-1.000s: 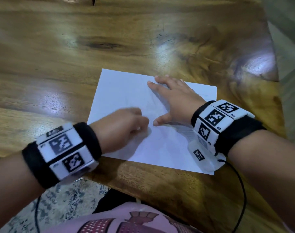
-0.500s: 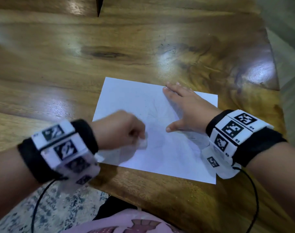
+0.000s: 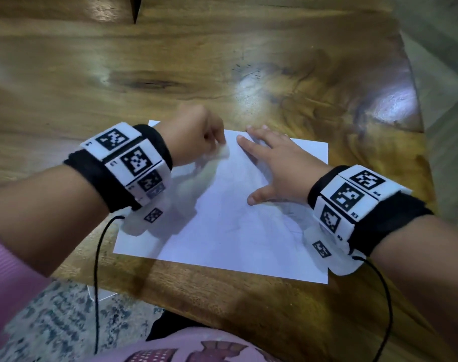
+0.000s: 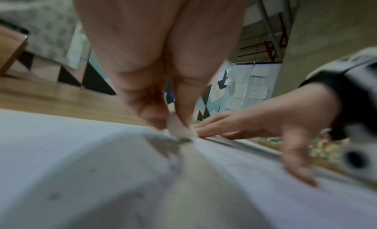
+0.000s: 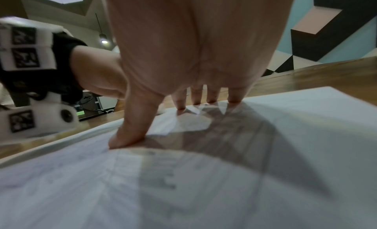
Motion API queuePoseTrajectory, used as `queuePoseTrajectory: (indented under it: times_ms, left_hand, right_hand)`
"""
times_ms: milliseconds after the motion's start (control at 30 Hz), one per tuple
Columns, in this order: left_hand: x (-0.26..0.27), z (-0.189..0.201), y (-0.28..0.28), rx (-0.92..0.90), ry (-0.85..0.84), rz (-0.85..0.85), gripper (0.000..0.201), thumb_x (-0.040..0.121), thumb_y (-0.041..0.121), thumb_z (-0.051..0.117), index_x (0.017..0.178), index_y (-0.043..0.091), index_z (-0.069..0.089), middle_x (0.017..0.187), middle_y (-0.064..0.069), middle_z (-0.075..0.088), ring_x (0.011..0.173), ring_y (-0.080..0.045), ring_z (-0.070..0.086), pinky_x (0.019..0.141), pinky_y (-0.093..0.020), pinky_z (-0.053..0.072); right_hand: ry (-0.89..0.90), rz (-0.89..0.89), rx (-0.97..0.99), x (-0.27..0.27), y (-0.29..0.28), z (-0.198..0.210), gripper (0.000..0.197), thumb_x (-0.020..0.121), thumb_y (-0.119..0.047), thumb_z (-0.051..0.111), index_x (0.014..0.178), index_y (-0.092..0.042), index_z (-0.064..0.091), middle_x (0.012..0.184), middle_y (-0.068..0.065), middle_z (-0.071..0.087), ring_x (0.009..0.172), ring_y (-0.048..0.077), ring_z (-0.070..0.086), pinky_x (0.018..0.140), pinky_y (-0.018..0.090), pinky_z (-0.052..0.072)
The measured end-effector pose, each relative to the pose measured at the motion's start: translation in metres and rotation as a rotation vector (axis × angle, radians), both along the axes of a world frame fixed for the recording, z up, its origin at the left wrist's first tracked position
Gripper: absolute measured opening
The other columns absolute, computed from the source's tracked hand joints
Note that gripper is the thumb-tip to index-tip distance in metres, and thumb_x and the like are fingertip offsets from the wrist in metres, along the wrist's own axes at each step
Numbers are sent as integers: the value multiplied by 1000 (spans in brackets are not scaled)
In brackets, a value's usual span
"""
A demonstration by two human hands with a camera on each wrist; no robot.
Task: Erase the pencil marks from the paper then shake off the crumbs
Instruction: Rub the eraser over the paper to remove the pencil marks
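Observation:
A white sheet of paper [image 3: 230,231] with faint pencil marks lies on the wooden table [image 3: 222,61]. My left hand [image 3: 196,131] pinches a small white eraser [image 3: 222,152] and presses it on the paper near its far edge. The left wrist view shows that eraser [image 4: 178,127] between thumb and fingertips, its tip on the paper [image 4: 81,168], blurred. My right hand [image 3: 280,163] lies flat on the sheet's right half, fingers spread and straight. In the right wrist view the thumb and fingertips [image 5: 195,98] press on the paper [image 5: 204,184].
The table's near edge [image 3: 222,304] runs just below the paper, with a patterned rug [image 3: 53,322] and a pink garment beneath. A dark notch [image 3: 135,9] shows at the table's far side. Cables hang from both wrist cameras.
My left hand has moved with the eraser from the paper's near-middle up toward its far edge. My right hand stays flat on the sheet.

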State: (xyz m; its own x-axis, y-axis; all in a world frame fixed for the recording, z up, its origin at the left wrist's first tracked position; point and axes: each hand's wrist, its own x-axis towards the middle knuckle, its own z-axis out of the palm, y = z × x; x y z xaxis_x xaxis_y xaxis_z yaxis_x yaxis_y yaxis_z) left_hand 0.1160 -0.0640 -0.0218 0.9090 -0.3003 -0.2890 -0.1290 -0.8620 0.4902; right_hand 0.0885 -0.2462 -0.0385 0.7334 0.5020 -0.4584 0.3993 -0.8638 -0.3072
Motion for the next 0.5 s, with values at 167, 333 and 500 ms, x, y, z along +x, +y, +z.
queuePoseTrajectory:
  times_ms: [167,333,500]
  left_hand:
    - [-2,-2,-8,-5,-71,-11,17,76,0,56,86,7,68,72,-6,59,71,-21,51,59,-23,30]
    - [2,-2,-3,24,-1,-46,15,77,3,58,84,12,69,75,-7,64,65,-18,50,53,-19,33]
    - [-1,-7,-3,-1,-98,-4,15,77,1,58,88,6,67,78,-9,62,72,-22,50,60,-24,31]
  right_hand:
    - [1,-5,2,0,0,-1,111,69,-54,72,150,-27,0,158,-5,-10,145,17,-10,119,34,-2]
    - [0,-2,6,0,-1,-1,112,69,-54,72,150,-26,0,158,-4,-10,146,17,-10,118,35,-3]
    - [-1,-1,3,0,0,-2,111,70,-53,72,150,-27,0,158,-4,-11,145,17,-11,119,35,-3]
